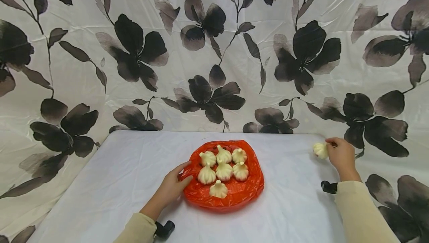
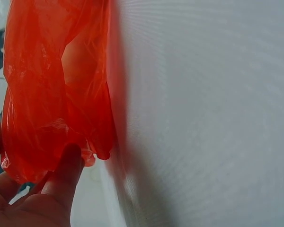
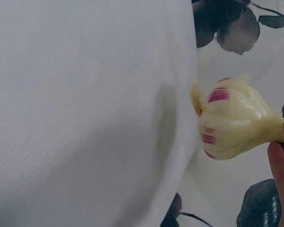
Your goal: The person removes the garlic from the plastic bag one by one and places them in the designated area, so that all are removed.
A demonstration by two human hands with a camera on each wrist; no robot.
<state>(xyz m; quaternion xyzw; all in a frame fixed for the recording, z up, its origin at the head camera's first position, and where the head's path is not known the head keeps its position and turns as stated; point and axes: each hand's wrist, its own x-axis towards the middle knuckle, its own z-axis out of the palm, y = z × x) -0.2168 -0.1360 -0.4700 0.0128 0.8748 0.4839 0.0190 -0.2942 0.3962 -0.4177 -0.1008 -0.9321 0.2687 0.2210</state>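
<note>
A red plastic bag (image 1: pixel 246 194), its edge opened out round, lies on the table with several garlic bulbs (image 1: pixel 223 170) in it. My left hand (image 1: pixel 172 183) grips its left edge, fingers on the far side and thumb nearer; the left wrist view shows the fingers against the thin red plastic (image 2: pixel 42 94). At the table's far right corner, my right hand (image 1: pixel 341 155) pinches a single garlic bulb (image 1: pixel 320 150) by its stem. That bulb (image 3: pixel 236 120) has purple streaks, and its root end faces the table in the right wrist view.
White cloth covers the table (image 1: pixel 285 205), whose far edge meets a hanging curtain (image 1: pixel 254 71) with dark flowers. The table's right edge runs just beneath my right hand. Black wrist-camera pieces (image 1: pixel 165 229) stick out at both cuffs.
</note>
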